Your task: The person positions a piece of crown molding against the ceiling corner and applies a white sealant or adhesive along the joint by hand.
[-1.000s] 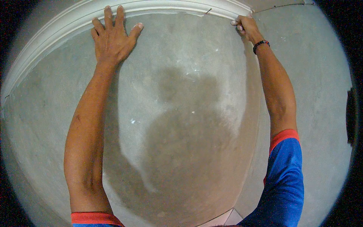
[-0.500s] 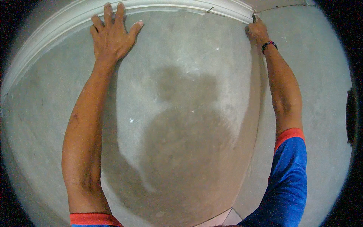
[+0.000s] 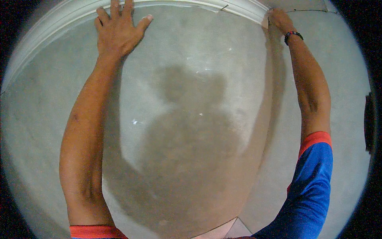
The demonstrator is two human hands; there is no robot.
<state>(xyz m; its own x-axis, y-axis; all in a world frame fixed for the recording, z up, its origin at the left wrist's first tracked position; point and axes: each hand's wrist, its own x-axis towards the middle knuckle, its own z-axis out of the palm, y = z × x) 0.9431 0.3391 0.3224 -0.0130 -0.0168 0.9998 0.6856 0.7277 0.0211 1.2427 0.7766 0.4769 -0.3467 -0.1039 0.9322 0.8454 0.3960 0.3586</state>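
Observation:
A white ridged moulding (image 3: 244,11) runs along the top of a grey plastered wall (image 3: 171,44). My left hand (image 3: 119,35) is spread wide, its fingertips on the moulding and its palm over the wall just below. At the moulding's right end, by the wall corner, my right hand (image 3: 281,22) has its fingers curled in. Whatever those fingers hold is hidden. A dark beaded bracelet (image 3: 293,37) circles my right wrist. Between the hands, a thin nail or wire (image 3: 224,8) sticks out at the moulding's lower edge.
A second grey wall (image 3: 342,75) meets the first at a corner on the right. Pale tiles (image 3: 221,230) show at the bottom. A dark object (image 3: 369,123) stands at the far right rim. My shadow falls across the middle of the wall.
My right hand has shifted right and slightly up, round the moulding's end; the dark bit seen at its fingertips is now hidden. The left hand stays spread on the moulding. The view has tilted slightly.

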